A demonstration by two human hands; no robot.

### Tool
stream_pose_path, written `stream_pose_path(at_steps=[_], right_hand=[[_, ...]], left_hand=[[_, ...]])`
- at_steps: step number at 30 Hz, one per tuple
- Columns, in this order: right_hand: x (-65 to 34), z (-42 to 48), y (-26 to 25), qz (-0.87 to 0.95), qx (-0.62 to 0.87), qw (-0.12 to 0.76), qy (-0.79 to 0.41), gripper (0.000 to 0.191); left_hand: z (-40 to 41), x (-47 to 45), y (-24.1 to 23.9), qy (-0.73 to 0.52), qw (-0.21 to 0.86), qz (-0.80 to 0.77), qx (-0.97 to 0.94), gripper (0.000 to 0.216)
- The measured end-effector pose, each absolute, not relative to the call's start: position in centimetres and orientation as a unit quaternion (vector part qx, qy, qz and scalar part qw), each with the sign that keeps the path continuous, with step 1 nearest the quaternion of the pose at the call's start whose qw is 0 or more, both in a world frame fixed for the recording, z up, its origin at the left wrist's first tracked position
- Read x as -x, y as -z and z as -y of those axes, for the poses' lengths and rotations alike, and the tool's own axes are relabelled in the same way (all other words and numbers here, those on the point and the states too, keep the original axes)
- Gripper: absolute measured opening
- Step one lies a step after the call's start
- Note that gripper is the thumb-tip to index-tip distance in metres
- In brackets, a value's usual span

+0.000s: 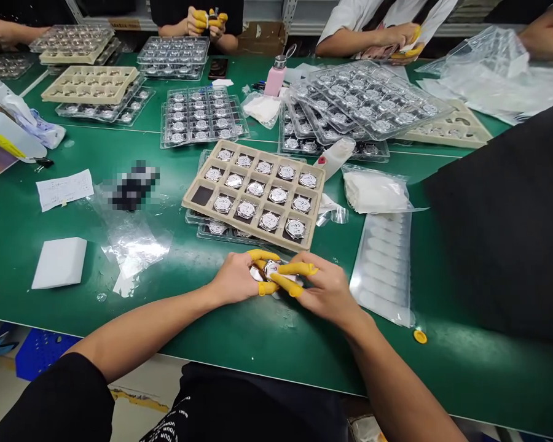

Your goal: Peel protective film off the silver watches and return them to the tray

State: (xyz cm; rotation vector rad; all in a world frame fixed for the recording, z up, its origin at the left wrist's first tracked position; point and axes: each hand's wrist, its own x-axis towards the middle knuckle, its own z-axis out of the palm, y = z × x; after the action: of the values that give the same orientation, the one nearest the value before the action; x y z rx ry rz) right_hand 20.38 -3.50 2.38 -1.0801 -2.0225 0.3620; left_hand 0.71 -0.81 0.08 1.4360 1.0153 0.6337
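Observation:
A round silver watch head (271, 269) is held just above the green table, in front of the beige tray. My left hand (237, 277) grips it from the left between thumb and fingers, with yellow finger cots on the tips. From the right, my right hand (325, 285) closes its cotted fingers on the same watch head. Something white and shiny shows under the fingers; I cannot make out what. Just beyond my hands, the beige tray (313, 236) holds several watch heads, backs up; its left front-row compartment (201, 196) is vacant. Clear trays lie beneath it.
Stacked clear trays (368, 101) of watch heads stand at the back right, near a pink bottle (275, 80). White pads in a bag (375, 190) and a clear plastic strip (381, 270) lie right. A white block (59, 263) sits left. Co-workers sit opposite.

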Motion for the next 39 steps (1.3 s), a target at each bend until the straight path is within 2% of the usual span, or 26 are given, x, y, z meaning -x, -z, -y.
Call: stream_pose_path(at_steps=[3, 7, 11, 18, 21, 24, 28, 32, 35, 39], right_hand=[[-20.4, 3.5, -2.3, 0.78, 0.454, 0.413, -0.122, 0.007], [-20.3, 3.5, -2.2, 0.786, 0.437, 0.41, -0.154, 0.004], [-20.1, 3.5, -2.1, 0.773, 0.455, 0.425, -0.119, 0.004], [-20.3, 3.5, -2.0, 0.769, 0.455, 0.43, -0.132, 0.006], [-19.9, 3.7, -2.0, 0.777, 0.438, 0.418, -0.172, 0.004], [-20.5, 3.6, -2.3, 0.745, 0.488, 0.426, -0.156, 0.007], [-24.3, 3.3, -3.4, 0.718, 0.545, 0.412, -0.131, 0.013], [-26.1, 3.8, -3.9, 0.72, 0.546, 0.374, -0.209, 0.032], [-24.8, 4.2, -3.3, 0.691, 0.554, 0.354, -0.3, 0.036], [-23.7, 4.2, -2.7, 0.63, 0.548, 0.387, -0.391, 0.036]], left_hand=[[0.8, -0.7, -0.2, -0.28, 0.595, -0.441, -0.611, 0.055], [0.9, -0.7, -0.2, -0.276, 0.589, -0.443, -0.617, 0.054], [1.0, -0.7, 0.1, -0.289, 0.599, -0.437, -0.605, 0.054], [1.0, -0.7, 0.2, -0.298, 0.603, -0.443, -0.592, 0.055], [1.0, -0.8, 0.3, -0.303, 0.627, -0.429, -0.575, 0.058], [1.3, -0.8, 0.3, -0.309, 0.635, -0.415, -0.573, 0.059], [2.0, -0.4, 0.4, -0.341, 0.512, -0.368, -0.697, 0.046], [2.1, 0.1, 0.8, -0.372, 0.379, -0.243, -0.811, 0.028], [1.9, 0.3, 0.9, -0.38, 0.342, -0.19, -0.838, 0.024], [1.9, 0.0, 0.4, -0.394, 0.33, -0.18, -0.839, 0.025]])
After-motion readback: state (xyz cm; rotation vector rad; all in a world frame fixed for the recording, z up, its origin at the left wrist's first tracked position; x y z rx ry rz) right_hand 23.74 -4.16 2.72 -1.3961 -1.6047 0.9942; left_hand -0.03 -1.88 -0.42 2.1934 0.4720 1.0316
